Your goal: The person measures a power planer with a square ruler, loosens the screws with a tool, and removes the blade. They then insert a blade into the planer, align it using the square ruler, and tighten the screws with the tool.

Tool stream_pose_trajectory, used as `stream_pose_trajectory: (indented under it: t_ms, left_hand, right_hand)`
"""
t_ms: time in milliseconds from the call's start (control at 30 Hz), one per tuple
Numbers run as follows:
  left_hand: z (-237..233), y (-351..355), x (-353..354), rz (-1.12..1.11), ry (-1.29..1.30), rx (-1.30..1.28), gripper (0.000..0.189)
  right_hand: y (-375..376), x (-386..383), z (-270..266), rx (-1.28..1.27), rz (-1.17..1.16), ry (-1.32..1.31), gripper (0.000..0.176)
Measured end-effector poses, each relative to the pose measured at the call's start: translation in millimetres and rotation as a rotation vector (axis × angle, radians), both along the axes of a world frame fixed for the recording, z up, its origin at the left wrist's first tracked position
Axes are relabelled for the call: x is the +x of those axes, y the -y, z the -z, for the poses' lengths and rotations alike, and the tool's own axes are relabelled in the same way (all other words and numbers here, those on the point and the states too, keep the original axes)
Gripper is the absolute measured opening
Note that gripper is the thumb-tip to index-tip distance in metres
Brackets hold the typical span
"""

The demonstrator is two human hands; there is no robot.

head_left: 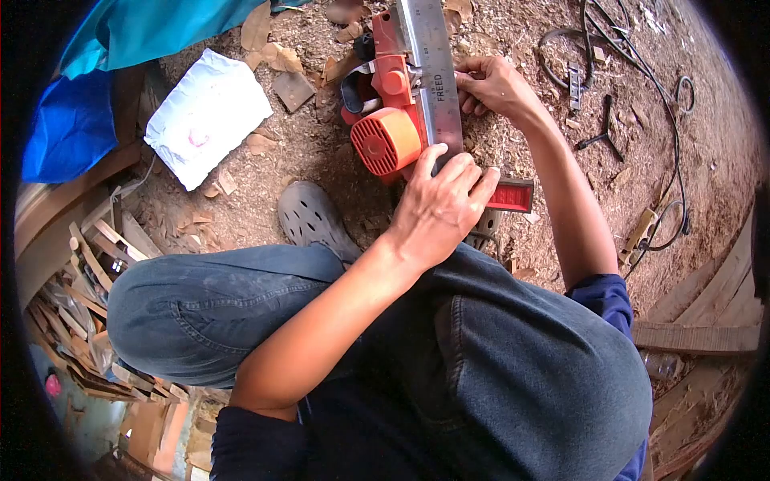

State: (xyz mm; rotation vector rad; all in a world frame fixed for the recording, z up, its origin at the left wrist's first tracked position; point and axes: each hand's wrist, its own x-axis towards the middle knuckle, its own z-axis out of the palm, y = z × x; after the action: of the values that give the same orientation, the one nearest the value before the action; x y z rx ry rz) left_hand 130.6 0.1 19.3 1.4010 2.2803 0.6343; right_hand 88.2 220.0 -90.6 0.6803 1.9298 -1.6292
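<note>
An orange power planer (388, 136) lies on its side on the shavings-covered ground, its flat metal sole facing right. Along that sole stands a metal ruler (439, 72) marked FREED. My left hand (441, 200) presses the near end of the ruler, fingers bent over it and the planer's edge. On the ruler's right side, my right hand (491, 86) has its thumb and fingers pinched together near the blade area; what they hold, if anything, is hidden. A red object with a dark frame (511, 196) lies just right of my left hand.
Crumpled white paper (208, 119) lies at the left, beside blue cloth (68, 127). Black cables (676, 136), a three-armed black tool (605, 132) and a power strip (640, 234) are at the right. Wood offcuts (80, 321) are piled at the lower left.
</note>
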Motion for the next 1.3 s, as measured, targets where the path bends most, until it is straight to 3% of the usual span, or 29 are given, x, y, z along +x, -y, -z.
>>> stream_pose_trajectory:
  t_ms: [1300]
  left_hand:
    - [1,0,-1,-0.014,0.016,0.03,0.058]
  right_hand:
    - [5,-1,-22,0.029,-0.007,0.041,0.033]
